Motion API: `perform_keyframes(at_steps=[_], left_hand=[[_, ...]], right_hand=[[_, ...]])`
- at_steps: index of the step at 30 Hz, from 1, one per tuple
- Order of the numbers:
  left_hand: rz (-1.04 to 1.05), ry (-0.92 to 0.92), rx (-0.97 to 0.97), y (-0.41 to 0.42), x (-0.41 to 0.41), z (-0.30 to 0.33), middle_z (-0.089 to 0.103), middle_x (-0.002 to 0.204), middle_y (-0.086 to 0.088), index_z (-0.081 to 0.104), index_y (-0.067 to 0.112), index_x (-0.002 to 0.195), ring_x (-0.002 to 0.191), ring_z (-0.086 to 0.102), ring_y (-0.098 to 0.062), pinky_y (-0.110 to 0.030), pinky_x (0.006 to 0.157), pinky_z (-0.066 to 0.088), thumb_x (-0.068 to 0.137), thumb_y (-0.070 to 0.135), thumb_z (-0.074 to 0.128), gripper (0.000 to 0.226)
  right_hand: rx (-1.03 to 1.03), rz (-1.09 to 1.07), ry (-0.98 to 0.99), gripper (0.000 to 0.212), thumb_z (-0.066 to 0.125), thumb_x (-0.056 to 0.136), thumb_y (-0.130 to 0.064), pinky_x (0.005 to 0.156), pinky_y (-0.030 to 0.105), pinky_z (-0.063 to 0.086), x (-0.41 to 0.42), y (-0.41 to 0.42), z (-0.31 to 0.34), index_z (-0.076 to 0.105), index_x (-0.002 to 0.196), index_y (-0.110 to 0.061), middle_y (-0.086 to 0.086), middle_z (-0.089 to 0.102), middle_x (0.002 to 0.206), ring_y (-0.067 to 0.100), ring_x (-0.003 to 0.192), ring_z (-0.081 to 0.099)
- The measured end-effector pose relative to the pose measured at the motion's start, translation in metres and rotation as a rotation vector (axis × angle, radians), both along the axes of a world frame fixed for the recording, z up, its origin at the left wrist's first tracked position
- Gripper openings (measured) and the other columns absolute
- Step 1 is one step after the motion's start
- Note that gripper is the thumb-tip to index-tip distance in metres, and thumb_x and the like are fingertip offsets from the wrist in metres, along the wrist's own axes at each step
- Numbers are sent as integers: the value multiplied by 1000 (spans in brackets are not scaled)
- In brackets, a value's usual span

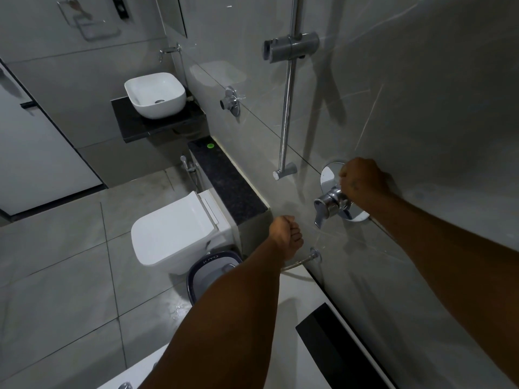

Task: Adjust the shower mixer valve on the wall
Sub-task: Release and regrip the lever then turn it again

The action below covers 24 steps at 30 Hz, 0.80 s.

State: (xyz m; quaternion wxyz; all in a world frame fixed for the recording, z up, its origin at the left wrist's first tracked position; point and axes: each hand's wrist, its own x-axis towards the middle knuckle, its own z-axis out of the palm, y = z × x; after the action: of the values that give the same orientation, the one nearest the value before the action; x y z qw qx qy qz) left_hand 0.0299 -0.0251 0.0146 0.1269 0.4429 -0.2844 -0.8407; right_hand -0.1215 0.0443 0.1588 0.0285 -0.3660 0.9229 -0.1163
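Shower mixer valve, chrome, mounted on the grey tiled wall below the foot of the slide rail; its lever points downward and toward the viewer. The right hand is clenched at the valve's upper side, its grip apparently closed on a small part beside the valve body, though the fingers hide exactly what is held. The left hand hangs as a loose fist, holding nothing, near the hose outlet. To do this step well, turn in small increments with the wrist, keep the forearm steady, and avoid knocking the lever. Legible writing: "JOYO", seen inverted, on the bin beside the toilet.
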Motion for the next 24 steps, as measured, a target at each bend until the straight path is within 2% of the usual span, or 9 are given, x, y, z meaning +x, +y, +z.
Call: perform_keyframes(at_steps=[4,8,11,14,16,18,20,22,24], left_hand=[[6,2,-3,0,0,1,20,56,4,25,26,55,50,15,-13,-27,49,18,81,15,44,34],[-9,6,3,4,-4,0,20,51,5,24,26,56,47,15,-12,-27,47,16,79,15,43,32],[-6,37,33,9,-10,1,21,50,4,24,26,55,46,16,-12,-27,49,15,69,15,47,29],[-4,38,80,15,-17,1,24,49,3,29,23,51,45,19,-13,-28,51,17,72,15,47,29],[7,39,107,18,-21,-3,26,49,2,33,21,47,45,23,-13,-27,50,20,81,16,46,37],[19,38,141,21,-26,-8,24,52,2,31,21,48,47,20,-12,-26,52,17,84,17,46,39],[38,40,172,26,-32,-12,22,53,3,31,21,48,50,17,-12,-26,56,14,84,17,45,39],[44,72,201,28,-36,-12,23,54,3,34,21,48,51,17,-11,-26,58,12,83,18,46,37],[44,65,215,27,-39,-15,24,56,2,36,20,50,53,18,-12,-26,59,13,82,18,47,34]], right_hand=[[-176,29,-42,14,54,86,-11,62,26,38,-1,10,-8,65,78,-11,9,60,76,25,66,52],[-313,-59,-69,29,58,75,-1,55,25,32,4,9,-13,47,51,-12,6,52,60,22,58,48],[-256,-33,-70,28,55,73,0,54,24,34,4,9,-10,45,49,-11,6,52,58,25,60,53],[-198,-54,-114,25,56,75,6,42,18,28,0,6,-4,58,54,-7,0,48,54,10,47,41],[-189,-76,-129,16,59,78,4,44,18,34,-3,2,-4,71,70,-1,4,61,65,6,48,42],[-167,-66,-138,14,63,81,-1,48,20,40,-4,1,-3,75,76,-6,7,68,75,11,53,51],[-111,-30,-94,20,65,79,-5,52,22,41,-7,1,-2,69,62,-15,5,66,71,17,57,58],[-61,17,-36,34,66,77,-8,57,26,39,-11,0,-1,52,49,-20,3,59,67,22,60,57],[-31,45,-25,36,66,76,-10,59,27,39,-14,0,0,47,47,-21,4,59,67,23,61,57]])
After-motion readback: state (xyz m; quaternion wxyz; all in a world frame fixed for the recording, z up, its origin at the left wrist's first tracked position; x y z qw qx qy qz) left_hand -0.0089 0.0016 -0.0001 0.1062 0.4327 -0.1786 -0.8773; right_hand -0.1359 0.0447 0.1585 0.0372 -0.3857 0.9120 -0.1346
